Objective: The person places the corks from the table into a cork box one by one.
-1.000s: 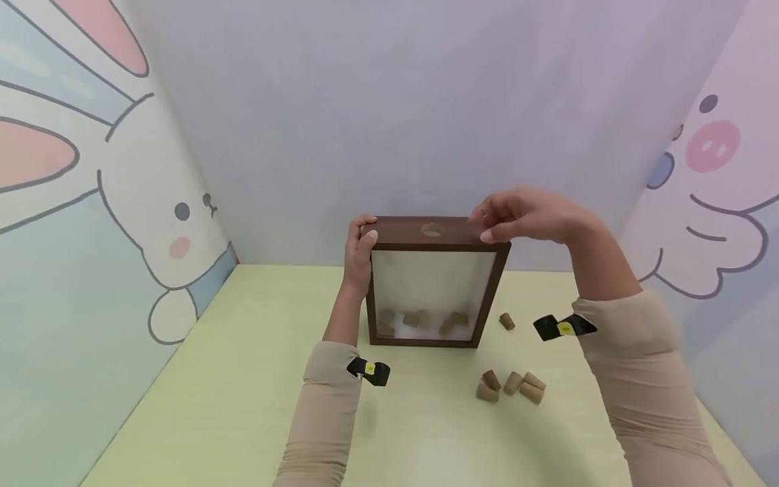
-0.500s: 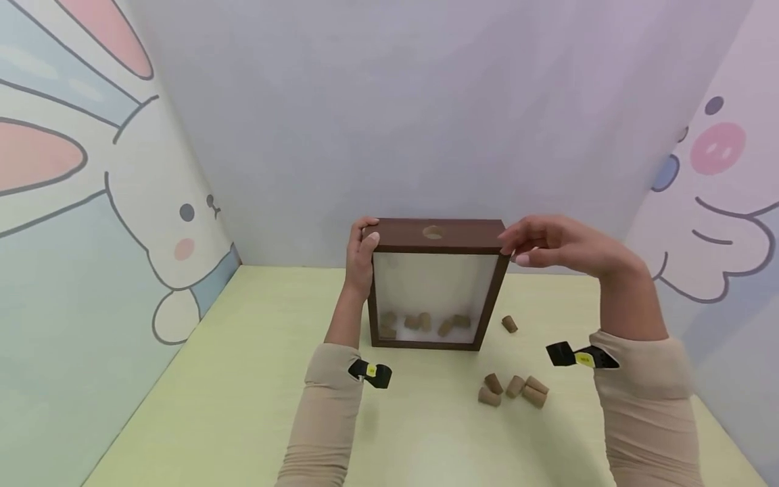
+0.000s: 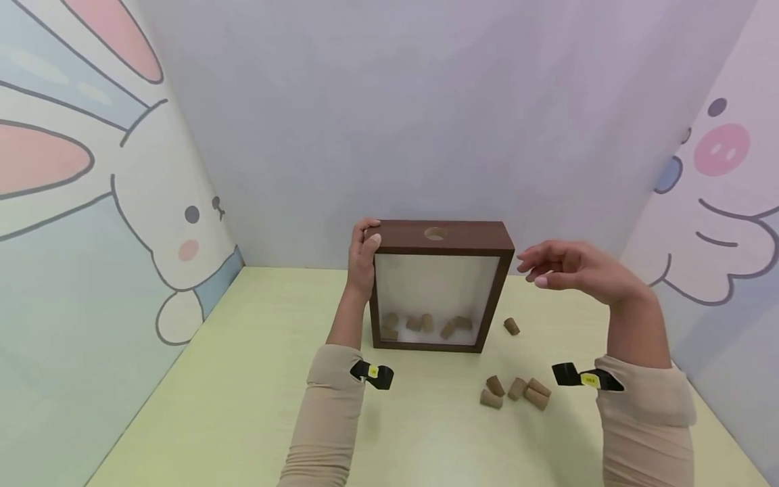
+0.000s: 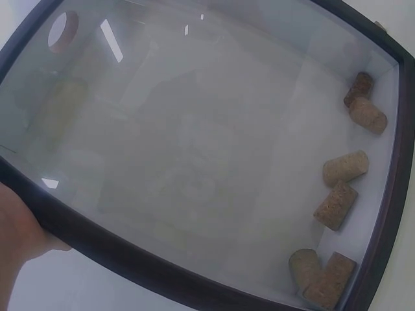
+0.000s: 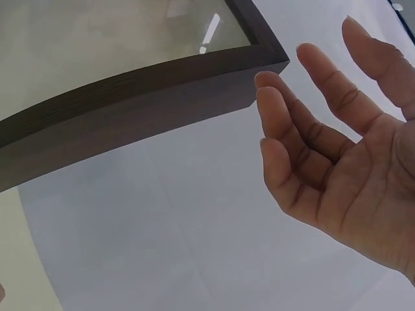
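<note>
My box point(image 3: 471, 237) stands up on the table point(image 3: 426, 433), in the middle, near the far wall point(image 3: 426, 122). My left grip point(image 3: 363, 260) holds its top left corner, thumb on this side and fingers round the edge, so the box is pinched there. My right grip point(image 3: 575, 270) holds nothing. Its fingers are a bit bent, with space between them, and it hangs in the air just right of the box, not touching it.

I count six corks inside point(image 4: 345, 167), down at the bottom. I count six loose corks point(image 3: 537, 398) on the table too. So it looks to me like half are in and half are out. Five of the loose ones lie in a bunch, near and to the right. The other one lies farther off, by the box's right side.

The box is dark brown, with a clear front point(image 3: 438, 291) and a pale back. The front may be glass or plastic; I can't tell. It has shiny streaks on it. There is a round hole point(image 3: 435, 233) in the top, with no cork in it. The corks inside are brown and speckly, lying in three pairs.
</note>
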Demonstrator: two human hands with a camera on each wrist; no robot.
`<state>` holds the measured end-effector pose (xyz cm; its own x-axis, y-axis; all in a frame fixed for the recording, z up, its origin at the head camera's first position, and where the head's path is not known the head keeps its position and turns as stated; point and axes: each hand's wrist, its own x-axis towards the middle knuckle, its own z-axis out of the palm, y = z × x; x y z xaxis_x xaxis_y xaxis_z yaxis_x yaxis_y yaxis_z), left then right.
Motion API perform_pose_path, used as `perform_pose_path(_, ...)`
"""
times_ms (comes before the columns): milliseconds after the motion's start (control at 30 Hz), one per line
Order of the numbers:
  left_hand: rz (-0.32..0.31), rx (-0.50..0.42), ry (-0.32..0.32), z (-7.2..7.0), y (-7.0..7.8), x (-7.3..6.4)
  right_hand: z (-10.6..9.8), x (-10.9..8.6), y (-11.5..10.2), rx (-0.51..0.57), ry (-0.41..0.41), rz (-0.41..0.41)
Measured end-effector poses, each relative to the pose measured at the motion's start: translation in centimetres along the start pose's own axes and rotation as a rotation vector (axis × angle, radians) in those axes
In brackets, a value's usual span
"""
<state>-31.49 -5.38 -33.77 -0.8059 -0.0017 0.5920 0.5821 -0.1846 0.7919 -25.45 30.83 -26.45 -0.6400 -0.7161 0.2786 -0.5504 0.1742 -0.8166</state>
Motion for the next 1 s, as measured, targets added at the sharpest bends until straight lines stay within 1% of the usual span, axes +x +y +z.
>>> perform_pose_path(100,0.002,0.01,0.002,-0.1,-0.5,0.1,0.2,-0.5,1.0,-0.005,0.014,0.039)
perform_pose_path(200,-0.007,0.009,-0.002,0.0,-0.4,0.0,0.4,-1.0,1.9,0.01,0.028,0.071)
perform_pose_path(267,-0.011,0.01,-0.008,0.1,0.0,0.0,0.5,-1.3,2.5,0.027,0.03,0.078)
perform_pose_path(467,-0.012,0.03,-0.013,0.7,2.2,-0.5,0.7,-2.3,4.4,0.096,0.022,0.082)
perform_pose_path(533,-0.014,0.032,-0.01,0.8,2.6,-0.5,0.7,-2.5,5.1,0.112,0.028,0.085)
perform_pose_path(633,-0.009,0.03,-0.006,0.8,2.8,-0.5,0.7,-2.7,6.3,0.125,0.056,0.112)
perform_pose_path(733,-0.006,0.029,-0.003,0.7,2.8,-0.5,1.0,-3.1,7.5,0.133,0.085,0.161)
perform_pose_path(833,-0.009,0.033,0.0,0.6,2.8,-0.7,1.4,-3.7,8.6,0.143,0.098,0.199)
perform_pose_path(1000,-0.001,0.036,0.003,0.5,3.0,-0.8,1.8,-4.4,10.6,0.175,0.119,0.22)
